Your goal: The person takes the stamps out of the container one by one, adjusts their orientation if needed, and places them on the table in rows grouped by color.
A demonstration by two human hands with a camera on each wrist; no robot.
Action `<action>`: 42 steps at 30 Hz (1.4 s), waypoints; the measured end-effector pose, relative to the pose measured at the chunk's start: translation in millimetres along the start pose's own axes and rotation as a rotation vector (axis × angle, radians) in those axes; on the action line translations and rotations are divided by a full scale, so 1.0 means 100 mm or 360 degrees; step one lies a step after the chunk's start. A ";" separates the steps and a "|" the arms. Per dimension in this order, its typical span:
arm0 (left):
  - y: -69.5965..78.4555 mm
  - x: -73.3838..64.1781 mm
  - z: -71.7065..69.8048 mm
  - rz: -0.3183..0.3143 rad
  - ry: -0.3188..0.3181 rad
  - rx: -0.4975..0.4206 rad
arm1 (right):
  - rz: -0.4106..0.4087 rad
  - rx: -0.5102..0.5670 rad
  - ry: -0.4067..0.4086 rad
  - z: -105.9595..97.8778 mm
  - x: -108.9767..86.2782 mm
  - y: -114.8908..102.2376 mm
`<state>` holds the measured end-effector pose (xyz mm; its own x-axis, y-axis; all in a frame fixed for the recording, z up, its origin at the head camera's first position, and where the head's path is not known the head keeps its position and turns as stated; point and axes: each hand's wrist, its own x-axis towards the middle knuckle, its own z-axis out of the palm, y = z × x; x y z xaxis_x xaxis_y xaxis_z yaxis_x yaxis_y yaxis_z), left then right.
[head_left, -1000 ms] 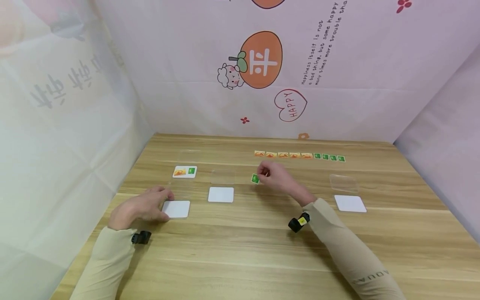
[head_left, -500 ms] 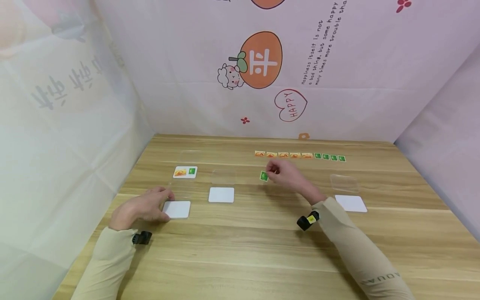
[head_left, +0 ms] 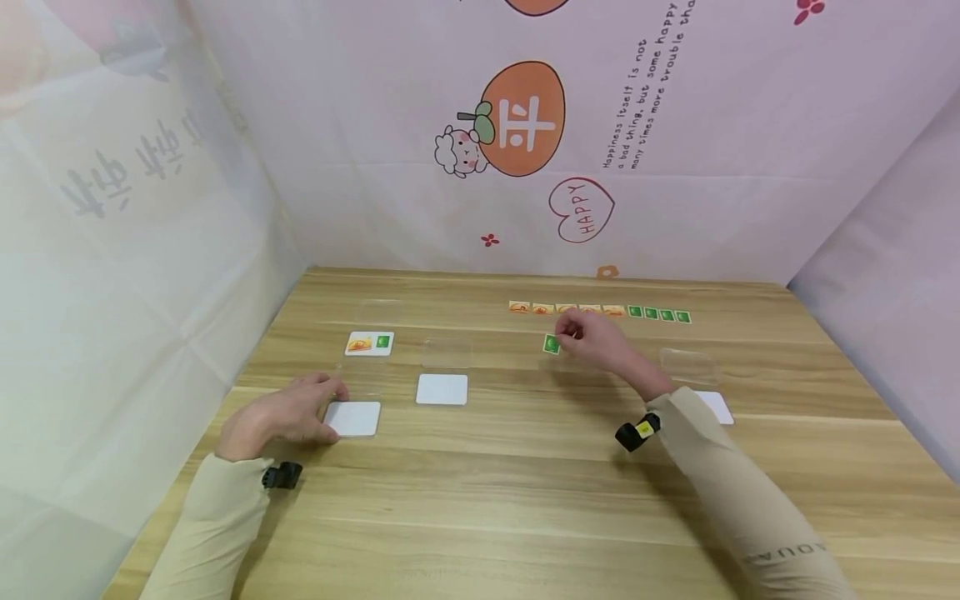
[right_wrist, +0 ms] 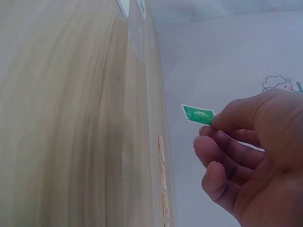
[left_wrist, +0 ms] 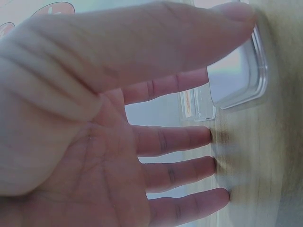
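Note:
My right hand point(head_left: 596, 340) pinches a small green stamp point(right_wrist: 199, 115) with a white border between thumb and index finger, held up above the wooden table. Its other fingers are curled in. On the left, my left hand point(head_left: 288, 410) holds a white card point(head_left: 354, 418) in a clear case by its left end. In the left wrist view the thumb point(left_wrist: 227, 16) lies at the case's edge, and the lower fingers reach straight to the table. Behind it, another white card point(head_left: 369, 343) carries an orange stamp point(head_left: 358, 343) and a green one point(head_left: 383, 342).
Orange stamps point(head_left: 519, 307) and green stamps point(head_left: 667, 316) stand in a row at the back of the table point(head_left: 480, 500). White cards lie at centre point(head_left: 442, 389) and, partly behind my right sleeve, at right point(head_left: 716, 407). Clear lids point(head_left: 447, 353) lie behind the cards.
My right hand has moved right and a little back with the green stamp, toward the row of stamps. The left hand and its white card have stayed in place.

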<state>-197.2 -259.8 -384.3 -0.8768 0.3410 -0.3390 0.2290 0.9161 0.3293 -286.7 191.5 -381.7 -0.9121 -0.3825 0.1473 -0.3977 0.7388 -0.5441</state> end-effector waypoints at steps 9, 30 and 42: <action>0.01 0.01 0.00 0.0015 0.0008 0.0019 | 0.0060 -0.0071 -0.0024 -0.12 -0.03 0.16; -0.01 -0.03 0.00 0.0018 0.0009 0.0041 | 0.0083 0.0014 -0.0005 -0.24 0.08 0.33; 0.00 -0.03 0.01 0.0063 0.0043 0.0030 | 0.0052 -0.0017 0.0057 -0.26 0.06 0.49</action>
<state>-194.1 -260.9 -383.9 -0.8778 0.3718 -0.3020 0.2718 0.9058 0.3251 -314.6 239.6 -385.9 -0.9275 -0.3383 0.1593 -0.3687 0.7564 -0.5403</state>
